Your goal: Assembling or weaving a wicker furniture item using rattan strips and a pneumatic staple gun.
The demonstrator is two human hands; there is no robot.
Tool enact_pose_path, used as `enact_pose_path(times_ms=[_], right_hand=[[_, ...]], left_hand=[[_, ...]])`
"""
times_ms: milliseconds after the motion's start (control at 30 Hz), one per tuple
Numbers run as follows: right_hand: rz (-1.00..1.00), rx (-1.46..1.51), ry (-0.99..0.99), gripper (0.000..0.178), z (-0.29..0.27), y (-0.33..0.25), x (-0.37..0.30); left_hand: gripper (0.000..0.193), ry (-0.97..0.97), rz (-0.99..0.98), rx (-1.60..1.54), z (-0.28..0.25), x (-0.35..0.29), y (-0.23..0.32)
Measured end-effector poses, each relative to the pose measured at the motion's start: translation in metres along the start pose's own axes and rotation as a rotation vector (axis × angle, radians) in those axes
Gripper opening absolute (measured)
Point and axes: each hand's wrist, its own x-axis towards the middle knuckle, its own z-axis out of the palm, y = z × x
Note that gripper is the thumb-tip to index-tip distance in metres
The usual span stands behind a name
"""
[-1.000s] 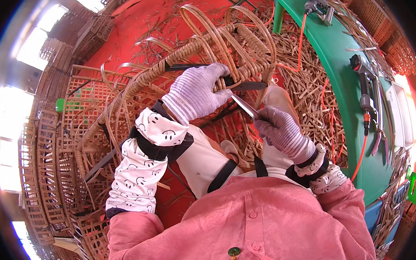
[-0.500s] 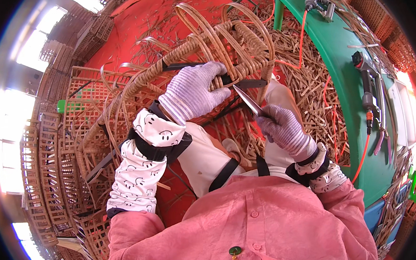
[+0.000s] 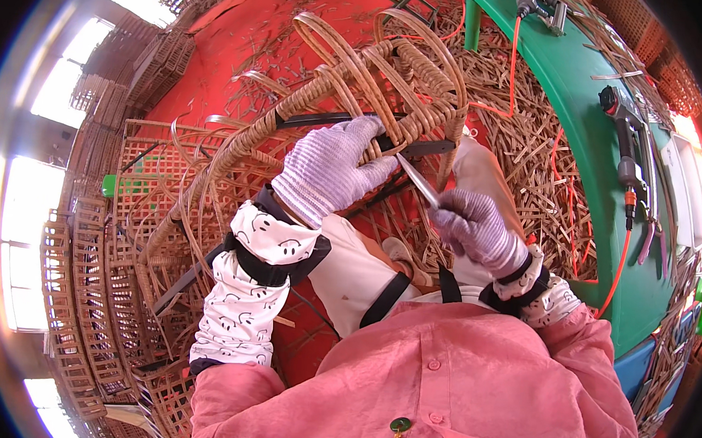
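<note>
Head view: the gloved left hand [image 3: 330, 169] grips the wrapped edge of a brown wicker frame [image 3: 236, 149] slanting across the upper middle. The gloved right hand [image 3: 480, 231] is curled around a pointed metal blade [image 3: 419, 180], its tip beside the frame's black bar [image 3: 430, 148].

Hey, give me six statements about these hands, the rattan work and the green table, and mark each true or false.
1. The right hand holds a pointed metal tool. True.
2. The left hand touches the rattan frame. True.
3. Both hands are bare. False: both wear striped gloves.
4. An orange hose joins a dark tool on the green table. True.
5. The green table is at the picture's left. False: it is at the right.
6. The pointed metal tool's tip faces away from the rattan frame. False: it faces toward it.
</note>
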Motion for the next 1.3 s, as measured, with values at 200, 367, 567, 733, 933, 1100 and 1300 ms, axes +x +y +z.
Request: enact_pose_path(times_ms=[200,367,567,733,933,1100,1300], right_hand=[[-0.203,-0.079,0.012,0.012,-0.002,0.014,0.034],[0.124,0.239,-0.124,0.02,0.011,-0.017,0.017],[0.408,0.008,-0.069,0.019,0.02,-0.072,-0.001],[-0.418,-1.06,0.186,0.02,0.004,-0.037,0.013],[0.16,0.315,0.018,0.018,0.027,-0.019,-0.002],[0.185,0.534,0.107,0.018,0.041,-0.002,-0.003],[0.097,0.234,0.227,0.016,0.033,-0.002,0.0]], left_hand=[[0.04,0.014,0.007,0.013,-0.002,0.002,0.003],[0.037,0.024,0.005,0.003,-0.002,0.004,-0.001],[0.035,0.039,0.055,-0.013,0.002,-0.002,0.001],[0.037,-0.026,0.036,0.042,-0.004,0.002,0.004],[0.041,0.052,0.058,0.023,0.003,-0.006,0.007],[0.041,0.015,0.049,0.02,0.004,-0.006,0.009],[0.04,0.041,0.052,0.125,0.003,-0.008,0.015]])
